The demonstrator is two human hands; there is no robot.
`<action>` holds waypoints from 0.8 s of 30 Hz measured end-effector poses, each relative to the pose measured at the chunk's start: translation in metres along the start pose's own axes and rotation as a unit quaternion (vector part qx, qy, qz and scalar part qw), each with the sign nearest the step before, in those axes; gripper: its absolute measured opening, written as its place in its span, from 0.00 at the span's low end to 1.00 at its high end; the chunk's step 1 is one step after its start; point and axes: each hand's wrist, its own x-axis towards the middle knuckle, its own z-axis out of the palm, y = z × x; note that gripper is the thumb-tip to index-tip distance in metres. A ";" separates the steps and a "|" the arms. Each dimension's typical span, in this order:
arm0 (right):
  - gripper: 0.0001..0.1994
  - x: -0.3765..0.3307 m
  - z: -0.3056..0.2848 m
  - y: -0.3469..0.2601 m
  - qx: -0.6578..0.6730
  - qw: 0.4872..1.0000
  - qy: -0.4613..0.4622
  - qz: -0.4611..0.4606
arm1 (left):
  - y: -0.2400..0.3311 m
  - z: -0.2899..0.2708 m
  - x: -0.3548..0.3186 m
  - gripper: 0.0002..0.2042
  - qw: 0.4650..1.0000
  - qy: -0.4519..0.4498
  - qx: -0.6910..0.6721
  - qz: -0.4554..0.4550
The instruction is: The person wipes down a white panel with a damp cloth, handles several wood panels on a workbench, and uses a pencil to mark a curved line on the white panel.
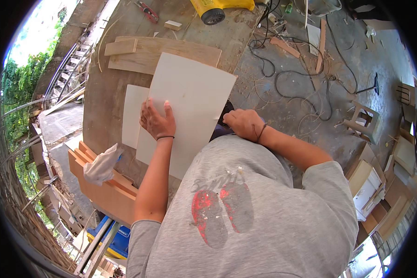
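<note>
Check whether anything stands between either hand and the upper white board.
Nothing visible separates the left hand from the upper white board: it rests there, near the left edge. A dark object, mostly hidden, shows between the board's right edge and the right hand, which seems to grip it.

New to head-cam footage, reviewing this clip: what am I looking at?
No machine here: these are a person's two bare hands, seen from above through a head-worn fisheye camera, which bends straight edges. The left hand rests on a large white panel over the work surface. The right hand is near the panel's edge, beside something dark; I can't tell what it holds. Also on the surface: a partly covered smaller white panel, a pale wooden board and a yellow object.
</note>
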 end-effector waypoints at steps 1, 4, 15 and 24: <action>0.04 0.000 0.001 0.005 -0.019 0.999 0.024 0.010 | 0.000 0.000 0.001 0.28 1.000 -0.002 -0.001 0.000; 0.05 0.012 -0.012 0.045 -0.102 0.989 0.092 0.054 | -0.003 -0.002 0.001 0.28 1.000 0.005 -0.016 0.011; 0.09 0.012 -0.010 0.013 -0.062 0.996 0.063 0.013 | -0.005 -0.002 0.005 0.27 1.000 0.002 -0.004 0.014; 0.06 0.007 0.008 0.008 -0.040 0.994 0.097 -0.004 | -0.008 -0.001 0.004 0.28 1.000 -0.003 -0.006 0.017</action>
